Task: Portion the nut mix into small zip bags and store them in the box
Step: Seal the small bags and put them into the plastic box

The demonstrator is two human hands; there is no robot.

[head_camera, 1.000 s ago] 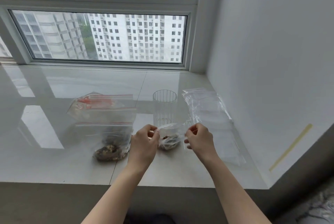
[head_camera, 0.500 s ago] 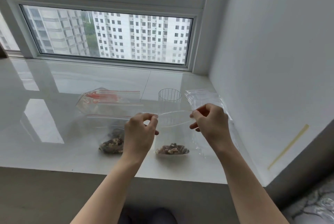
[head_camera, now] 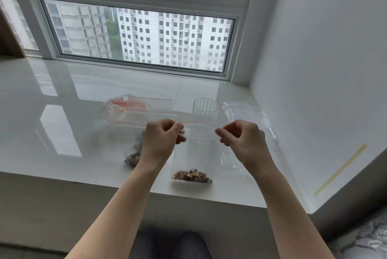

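Observation:
A small clear zip bag [head_camera: 198, 150] with a red zip line hangs upright in front of me, a small heap of nut mix [head_camera: 191, 175] in its bottom. My left hand [head_camera: 160, 140] pinches the left end of its top edge. My right hand [head_camera: 240, 138] pinches the right end, and the top is stretched taut between them. Behind my left hand lies a larger clear bag of nut mix [head_camera: 133, 157], partly hidden by that hand. No box is in view.
A ribbed clear cup [head_camera: 205, 108] stands behind the held bag. A stack of empty zip bags [head_camera: 245, 114] lies to its right by the white wall. Another clear bag with orange contents [head_camera: 127, 105] lies further back on the glossy white sill [head_camera: 62, 124].
Both hands have lifted the small bag from the sill and pulled its top edge taut. The nuts have dropped to the bag's bottom. The camera has moved closer.

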